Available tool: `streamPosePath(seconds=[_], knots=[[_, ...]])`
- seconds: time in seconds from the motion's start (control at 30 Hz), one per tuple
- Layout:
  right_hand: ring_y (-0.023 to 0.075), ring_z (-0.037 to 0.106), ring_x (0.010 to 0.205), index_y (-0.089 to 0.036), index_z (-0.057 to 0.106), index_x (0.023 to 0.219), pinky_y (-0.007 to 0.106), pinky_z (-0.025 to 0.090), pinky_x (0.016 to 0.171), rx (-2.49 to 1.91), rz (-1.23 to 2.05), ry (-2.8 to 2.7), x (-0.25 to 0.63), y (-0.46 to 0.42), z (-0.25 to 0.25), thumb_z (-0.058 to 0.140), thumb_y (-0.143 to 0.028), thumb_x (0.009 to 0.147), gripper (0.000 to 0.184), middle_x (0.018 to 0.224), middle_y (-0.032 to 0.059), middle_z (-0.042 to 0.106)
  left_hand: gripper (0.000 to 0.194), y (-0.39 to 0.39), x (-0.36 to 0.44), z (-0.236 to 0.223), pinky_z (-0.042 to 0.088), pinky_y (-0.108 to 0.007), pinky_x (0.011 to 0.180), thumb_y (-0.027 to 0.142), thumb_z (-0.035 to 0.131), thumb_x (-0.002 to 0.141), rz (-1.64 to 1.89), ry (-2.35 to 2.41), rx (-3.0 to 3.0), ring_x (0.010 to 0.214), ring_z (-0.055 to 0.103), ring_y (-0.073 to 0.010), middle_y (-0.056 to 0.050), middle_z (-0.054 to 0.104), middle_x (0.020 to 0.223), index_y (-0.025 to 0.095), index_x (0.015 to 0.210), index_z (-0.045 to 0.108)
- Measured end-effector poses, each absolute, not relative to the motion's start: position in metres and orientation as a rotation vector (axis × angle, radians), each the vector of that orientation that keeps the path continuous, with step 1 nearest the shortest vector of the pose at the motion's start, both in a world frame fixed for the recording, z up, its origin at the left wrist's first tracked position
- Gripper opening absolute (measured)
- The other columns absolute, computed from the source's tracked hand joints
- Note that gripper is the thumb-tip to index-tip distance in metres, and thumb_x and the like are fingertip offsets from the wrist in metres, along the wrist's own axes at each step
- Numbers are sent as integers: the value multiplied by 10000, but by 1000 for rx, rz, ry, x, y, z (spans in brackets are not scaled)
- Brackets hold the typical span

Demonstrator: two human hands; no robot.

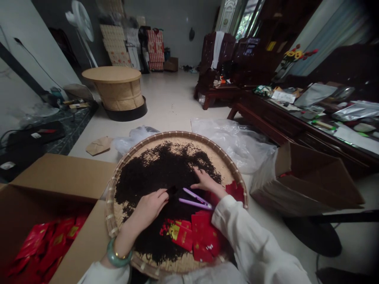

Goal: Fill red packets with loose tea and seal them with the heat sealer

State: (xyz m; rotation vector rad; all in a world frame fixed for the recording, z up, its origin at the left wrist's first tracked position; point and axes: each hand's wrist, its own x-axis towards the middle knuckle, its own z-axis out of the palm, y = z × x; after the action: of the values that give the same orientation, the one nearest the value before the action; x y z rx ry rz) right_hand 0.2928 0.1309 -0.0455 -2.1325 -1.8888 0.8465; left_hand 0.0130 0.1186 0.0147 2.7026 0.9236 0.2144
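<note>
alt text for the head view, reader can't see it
A person's left hand and right hand are over dark loose shreds in a round tan woven tray, which also holds a purple V-shaped tool and flat red packets.

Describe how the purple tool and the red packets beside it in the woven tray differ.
The purple tool is slim and two-armed; the red packets are broader and rectangular. The tool spreads in a V; the packets lie bunched together. Both rest in the woven tray.

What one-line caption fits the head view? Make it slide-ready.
Left hand and right hand over a round tray of dark shreds, with red packets and purple tongs.
</note>
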Motion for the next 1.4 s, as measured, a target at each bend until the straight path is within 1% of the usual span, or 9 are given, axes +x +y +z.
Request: streamPosePath(seconds=[0.07, 0.2, 0.37, 0.6, 0.83, 1.0, 1.1, 1.17, 1.4], knots=[[371, 392, 1246, -184, 258, 1478, 481, 369, 968, -2209, 861, -1933, 296, 135, -60, 820, -342, 608, 1048, 1368, 242, 347, 171, 119, 15, 14, 533, -314, 794, 180, 419, 939, 218, 963, 2707, 954, 648, -192, -84, 596, 1233, 184, 1007, 576], [277, 461, 1166, -167, 411, 1393, 390, 376, 979, -2003, 736, -1997, 281, 128, -75, 740, -208, 696, 772, 1235, 169, 430, 201, 121, 18, 10, 530, -288, 741, 212, 405, 953, 152, 1037, 2700, 910, 666, -187, -78, 568, 1286, 203, 1048, 582], [183, 508, 1021, -161, 547, 1190, 323, 416, 937, -1831, 665, -1888, 274, 117, -78, 654, -61, 690, 521, 1148, 95, 422, 220, 123, 20, 17, 455, -224, 598, 258, 398, 964, 10, 1092, 2692, 776, 665, -162, -30, 643, 1081, 241, 1044, 603], [202, 552, 951, -155, 680, 909, 386, 428, 935, -1698, 833, -1480, 282, 123, -74, 615, -53, 641, 295, 971, 66, 585, 220, 123, 23, 25, 372, -204, 543, 280, 406, 960, -8, 1107, 2705, 699, 629, -132, -21, 641, 935, 245, 1001, 619], [120, 589, 582, -113, 650, 949, 265, 515, 551, -1643, 1098, -1100, 291, 128, -63, 615, -241, 702, 281, 786, 37, 632, 222, 125, 28, 26, 399, -221, 569, 286, 400, 959, -7, 1111, 2668, 728, 633, -152, -31, 636, 979, 243, 998, 615], [152, 647, 720, -150, 665, 995, 284, 544, 637, -1456, 1148, -1175, 270, 122, -18, 684, -364, 704, 361, 1009, 87, 677, 225, 127, 32, 27, 405, -216, 567, 283, 404, 958, 3, 1105, 2686, 716, 635, -145, -33, 639, 977, 247, 1009, 620], [199, 634, 975, -171, 698, 932, 358, 492, 903, -1329, 972, -1477, 247, 118, 12, 697, -258, 704, 244, 1064, 78, 678, 244, 128, 34, 28, 414, -237, 572, 299, 394, 964, -36, 1114, 2689, 754, 650, -174, -41, 644, 1026, 252, 1046, 619], [201, 613, 1039, -186, 704, 959, 375, 453, 966, -1304, 833, -1677, 233, 115, 25, 694, -190, 710, 249, 1079, 73, 673, 253, 128, 34, 28, 425, -247, 585, 300, 389, 967, -69, 1121, 2692, 775, 657, -187, -43, 645, 1058, 250, 1064, 617], [183, 596, 1049, -188, 664, 1056, 336, 469, 929, -1298, 575, -1990, 217, 106, 35, 655, -91, 750, 321, 1137, 87, 608, 266, 130, 33, 26, 461, -239, 646, 296, 383, 970, -35, 1103, 2688, 827, 660, -169, -46, 641, 1115, 240, 1070, 624]])
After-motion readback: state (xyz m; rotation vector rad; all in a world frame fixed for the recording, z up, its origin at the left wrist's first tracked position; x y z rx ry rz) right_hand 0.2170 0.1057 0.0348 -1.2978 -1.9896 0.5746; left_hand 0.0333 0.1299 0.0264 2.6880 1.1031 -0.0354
